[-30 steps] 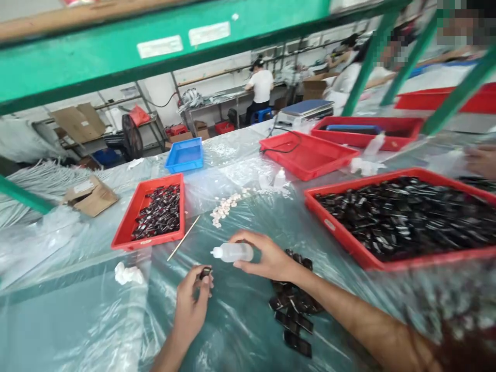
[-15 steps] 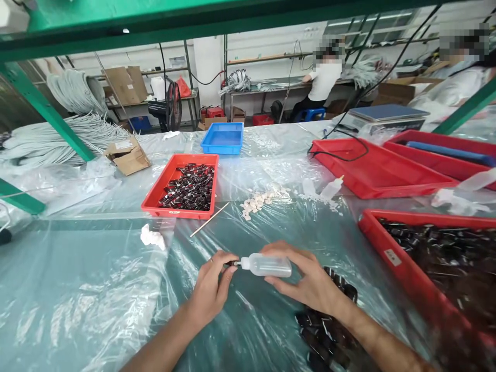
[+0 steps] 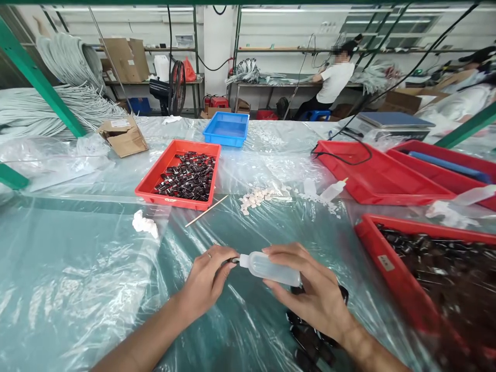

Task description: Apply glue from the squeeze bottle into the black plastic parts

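Pinched between thumb and fingers of my left hand (image 3: 211, 276) is a small dark part (image 3: 233, 260), mostly covered by the fingertips. My right hand (image 3: 310, 284) grips a translucent squeeze bottle (image 3: 273, 267) lying nearly level, its white cap pointing left. The bottle's tip meets the dark part, though the exact contact is too small to make out. Several glossy dark pieces (image 3: 312, 341) lie on the plastic-covered table below my right hand, partly hidden by it.
An orange-red tray (image 3: 176, 201) of dark parts stands ahead, with a thin stick (image 3: 206, 211) and crumpled tissue (image 3: 145, 223) near it. Pale flakes (image 3: 256, 199) lie mid-table. A larger red tray (image 3: 372, 248) sits right; a blue tray (image 3: 226, 139) is farther back. A person (image 3: 335, 77) sits beyond.
The view has tilted downward a little. The bottle's rear end has dropped slightly, while both hands keep their holds and the tip stays at the dark part.
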{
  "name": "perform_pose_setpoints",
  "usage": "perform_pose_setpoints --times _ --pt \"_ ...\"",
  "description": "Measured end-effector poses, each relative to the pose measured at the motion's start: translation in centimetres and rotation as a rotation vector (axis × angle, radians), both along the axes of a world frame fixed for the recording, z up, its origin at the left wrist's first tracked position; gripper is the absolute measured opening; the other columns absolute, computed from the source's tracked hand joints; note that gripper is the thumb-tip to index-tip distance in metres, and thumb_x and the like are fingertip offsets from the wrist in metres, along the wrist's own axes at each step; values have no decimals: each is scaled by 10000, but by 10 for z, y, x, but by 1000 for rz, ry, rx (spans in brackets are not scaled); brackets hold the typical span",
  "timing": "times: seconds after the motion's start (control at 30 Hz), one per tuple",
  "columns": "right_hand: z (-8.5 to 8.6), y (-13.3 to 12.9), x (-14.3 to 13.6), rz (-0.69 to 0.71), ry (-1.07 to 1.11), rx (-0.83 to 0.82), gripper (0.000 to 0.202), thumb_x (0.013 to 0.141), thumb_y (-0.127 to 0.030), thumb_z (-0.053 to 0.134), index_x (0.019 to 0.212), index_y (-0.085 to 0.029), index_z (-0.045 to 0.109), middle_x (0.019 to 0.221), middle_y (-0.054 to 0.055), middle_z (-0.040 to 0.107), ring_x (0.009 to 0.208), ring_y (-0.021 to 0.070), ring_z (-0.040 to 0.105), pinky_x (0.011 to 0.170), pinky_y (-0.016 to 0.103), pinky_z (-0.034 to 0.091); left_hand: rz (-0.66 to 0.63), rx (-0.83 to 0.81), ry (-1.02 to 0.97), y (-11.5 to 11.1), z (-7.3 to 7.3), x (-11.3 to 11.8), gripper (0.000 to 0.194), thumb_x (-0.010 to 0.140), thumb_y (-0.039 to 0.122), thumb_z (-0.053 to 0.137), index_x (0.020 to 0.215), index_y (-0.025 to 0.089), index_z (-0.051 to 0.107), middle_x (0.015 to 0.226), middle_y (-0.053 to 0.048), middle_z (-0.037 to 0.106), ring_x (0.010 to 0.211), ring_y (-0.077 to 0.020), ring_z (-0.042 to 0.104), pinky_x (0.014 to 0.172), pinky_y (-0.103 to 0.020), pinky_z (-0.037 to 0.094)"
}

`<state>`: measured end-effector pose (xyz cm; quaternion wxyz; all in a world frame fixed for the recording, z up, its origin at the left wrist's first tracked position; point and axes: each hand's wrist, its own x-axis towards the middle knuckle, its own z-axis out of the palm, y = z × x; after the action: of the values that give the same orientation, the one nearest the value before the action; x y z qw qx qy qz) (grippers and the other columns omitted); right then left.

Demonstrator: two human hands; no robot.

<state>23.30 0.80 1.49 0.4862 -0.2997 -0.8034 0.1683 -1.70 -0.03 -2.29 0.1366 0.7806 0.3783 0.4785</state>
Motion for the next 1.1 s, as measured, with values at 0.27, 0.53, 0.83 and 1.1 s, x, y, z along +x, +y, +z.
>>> perform_pose_setpoints --times 0.27,0.53,0.83,1.1 --pt "-5 1 6 24 -29 -16 535 956 -110 774 1408 -374 660 1233 98 825 1035 305 825 851 484 665 -13 -5 22 1 -3 0 196 1167 236 509 1275 268 669 1042 -68 860 911 -207 825 792 -324 679" --pt "-2 1 5 20 -52 39 467 966 -113 739 1372 -330 663 1183 102 838 1000 301 845 834 473 674 -29 -8 38 -1 -7 -1 244 1162 193 497 1344 280 634 1133 -83 857 1013 -210 838 816 -325 694" --pt "5 -6 4 -4 -126 226 587 957 -49 728 1494 -277 661 1179 142 852 917 301 860 742 466 709 -37 -27 21 0 -5 1 231 1161 213 514 1330 291 649 1093 -61 859 990 -216 833 815 -329 683" --pt "-2 -12 10 0 -230 222 877 953 -72 705 1749 -346 460 1205 149 865 901 369 880 678 524 751 -60 -99 -19 -3 -5 1 257 1155 216 506 1320 287 689 1084 -70 856 966 -231 826 808 -343 671"
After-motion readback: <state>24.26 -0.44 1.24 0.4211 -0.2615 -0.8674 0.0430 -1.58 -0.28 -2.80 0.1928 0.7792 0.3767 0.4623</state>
